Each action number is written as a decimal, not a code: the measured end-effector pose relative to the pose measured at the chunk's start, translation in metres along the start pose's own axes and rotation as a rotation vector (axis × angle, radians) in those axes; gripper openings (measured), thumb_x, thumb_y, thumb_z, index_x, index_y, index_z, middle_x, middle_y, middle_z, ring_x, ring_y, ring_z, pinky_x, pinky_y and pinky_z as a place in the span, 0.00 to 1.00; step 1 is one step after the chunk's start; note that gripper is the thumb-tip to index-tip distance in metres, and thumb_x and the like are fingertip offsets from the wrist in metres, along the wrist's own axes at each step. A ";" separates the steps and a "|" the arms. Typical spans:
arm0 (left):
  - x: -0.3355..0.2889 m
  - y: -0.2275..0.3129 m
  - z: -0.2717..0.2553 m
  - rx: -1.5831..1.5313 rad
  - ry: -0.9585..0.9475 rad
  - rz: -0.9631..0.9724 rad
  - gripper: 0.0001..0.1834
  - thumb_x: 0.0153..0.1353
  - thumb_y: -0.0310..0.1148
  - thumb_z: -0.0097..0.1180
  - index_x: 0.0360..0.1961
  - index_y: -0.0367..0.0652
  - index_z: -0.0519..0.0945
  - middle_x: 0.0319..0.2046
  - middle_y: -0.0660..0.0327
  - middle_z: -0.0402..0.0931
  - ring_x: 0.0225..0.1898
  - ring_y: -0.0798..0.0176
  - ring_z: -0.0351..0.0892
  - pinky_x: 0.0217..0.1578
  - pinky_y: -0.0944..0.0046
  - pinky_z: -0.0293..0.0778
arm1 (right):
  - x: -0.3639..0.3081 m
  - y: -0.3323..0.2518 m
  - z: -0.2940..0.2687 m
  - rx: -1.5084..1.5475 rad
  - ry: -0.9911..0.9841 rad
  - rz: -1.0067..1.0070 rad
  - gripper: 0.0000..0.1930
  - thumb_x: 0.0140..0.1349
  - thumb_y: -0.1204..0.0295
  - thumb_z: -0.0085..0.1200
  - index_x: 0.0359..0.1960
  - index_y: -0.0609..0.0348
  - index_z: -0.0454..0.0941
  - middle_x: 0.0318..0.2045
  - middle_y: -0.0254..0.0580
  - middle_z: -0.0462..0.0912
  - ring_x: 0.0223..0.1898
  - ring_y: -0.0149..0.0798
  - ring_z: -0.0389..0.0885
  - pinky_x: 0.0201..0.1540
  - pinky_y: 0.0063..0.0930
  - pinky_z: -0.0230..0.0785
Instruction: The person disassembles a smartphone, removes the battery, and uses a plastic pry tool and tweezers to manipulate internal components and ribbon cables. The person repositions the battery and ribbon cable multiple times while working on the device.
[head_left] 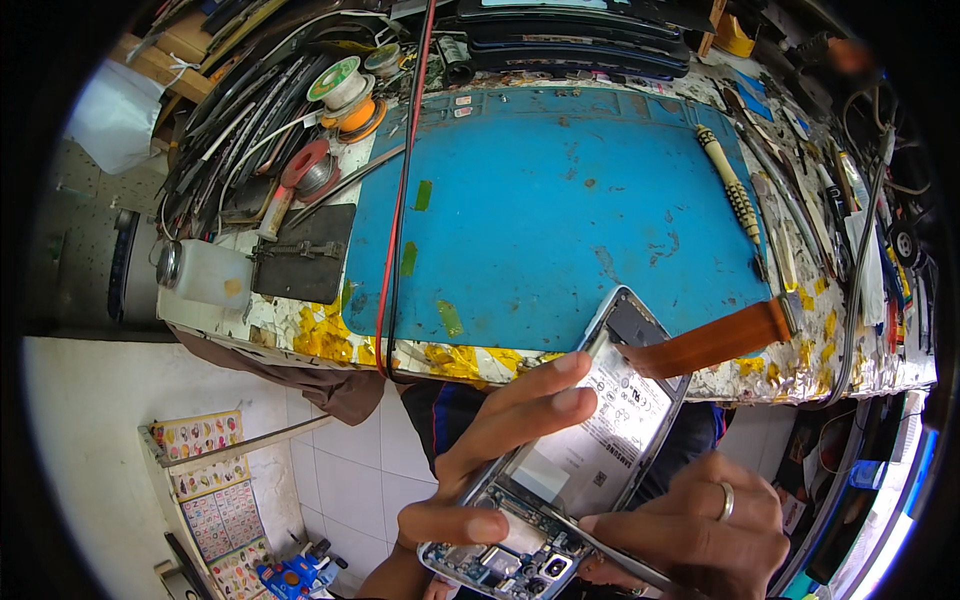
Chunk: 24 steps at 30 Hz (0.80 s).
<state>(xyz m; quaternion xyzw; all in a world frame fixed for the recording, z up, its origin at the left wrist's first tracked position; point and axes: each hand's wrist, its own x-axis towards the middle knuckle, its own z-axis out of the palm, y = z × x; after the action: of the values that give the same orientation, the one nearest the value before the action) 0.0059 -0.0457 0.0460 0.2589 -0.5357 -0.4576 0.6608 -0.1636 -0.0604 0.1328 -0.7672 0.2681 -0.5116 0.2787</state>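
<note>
My left hand [500, 440] holds an opened smartphone [616, 497] tilted in front of the bench's near edge, fingers across its frame and thumb near the camera end. Its back is off, baring a silver battery [590, 455], circuit parts and a camera module [555, 567]. From the far end of the phone a wide orange-brown flex cable [710, 342] sticks out to the right, over the bench edge. Close by the phone's lower right side, my right hand [715, 525], wearing a ring, is closed on a thin grey metal tool [630, 565]. The fingers partly hide that tool.
A blue work mat [540, 200] covers the bench middle, crossed by red and black wires [402, 200]. Solder spools [340, 85], a clear bottle [210, 275] and a small black plate clamp [305, 255] stand left. A beige-handled tool [727, 180] lies right, beside several hand tools.
</note>
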 end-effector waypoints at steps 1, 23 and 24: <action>-0.001 0.000 0.000 -0.013 0.005 -0.038 0.28 0.66 0.52 0.50 0.60 0.48 0.62 0.66 0.42 0.64 0.70 0.42 0.60 0.69 0.42 0.53 | -0.002 0.002 0.001 0.042 0.004 0.033 0.13 0.46 0.77 0.66 0.20 0.59 0.69 0.26 0.57 0.85 0.22 0.38 0.80 0.19 0.25 0.67; 0.007 0.019 -0.012 0.270 -0.243 0.048 0.62 0.47 0.44 0.78 0.74 0.68 0.43 0.69 0.54 0.56 0.72 0.44 0.54 0.66 0.40 0.62 | -0.032 0.005 0.009 0.262 0.078 0.045 0.16 0.47 0.86 0.65 0.37 0.63 0.75 0.36 0.63 0.83 0.31 0.44 0.84 0.29 0.33 0.76; 0.007 0.019 -0.012 0.251 -0.265 0.039 0.62 0.47 0.43 0.78 0.74 0.69 0.43 0.69 0.54 0.57 0.72 0.43 0.55 0.66 0.40 0.63 | -0.032 0.004 0.008 0.271 0.080 0.044 0.15 0.48 0.87 0.65 0.36 0.63 0.75 0.38 0.63 0.83 0.32 0.45 0.84 0.29 0.33 0.76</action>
<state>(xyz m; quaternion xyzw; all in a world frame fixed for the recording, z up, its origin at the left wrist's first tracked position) 0.0232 -0.0455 0.0621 0.2664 -0.6760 -0.4041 0.5557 -0.1670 -0.0392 0.1070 -0.6956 0.2243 -0.5669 0.3800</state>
